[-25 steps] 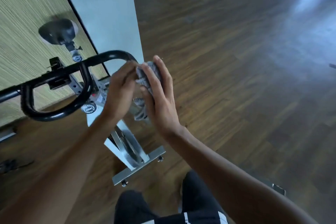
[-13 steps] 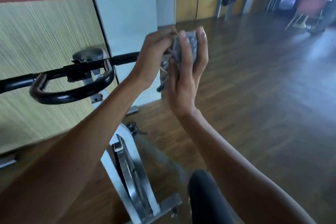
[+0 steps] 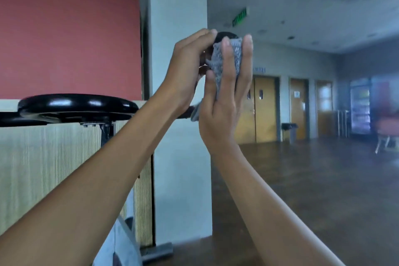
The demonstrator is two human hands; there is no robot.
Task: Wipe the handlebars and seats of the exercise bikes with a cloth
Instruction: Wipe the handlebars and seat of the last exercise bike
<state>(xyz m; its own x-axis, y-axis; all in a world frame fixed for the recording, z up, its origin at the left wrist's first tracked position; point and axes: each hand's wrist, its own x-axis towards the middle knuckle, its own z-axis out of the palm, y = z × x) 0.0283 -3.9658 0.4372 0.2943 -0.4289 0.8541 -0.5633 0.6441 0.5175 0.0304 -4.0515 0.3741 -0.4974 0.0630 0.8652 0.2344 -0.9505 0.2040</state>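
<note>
Both forearms rise from the bottom edge; the white bike frame (image 3: 121, 244) shows between them, low. Left hand (image 3: 190, 65): fingers curled over the upturned right end of the black handlebar (image 3: 77, 106), gripping it. Right hand (image 3: 224, 101): back to camera, fingers straight and spread, pressing the grey cloth (image 3: 227, 58) flat against that same end; the cloth shows between the fingers, with a corner hanging below the palm. The handlebar's loop runs left toward the frame edge. Behind: wood-grain panel (image 3: 43, 157), white pillar (image 3: 179, 49), red wall (image 3: 69, 28). Far right: yellow doors (image 3: 263, 110), green exit sign (image 3: 239, 16), blurred.
</note>
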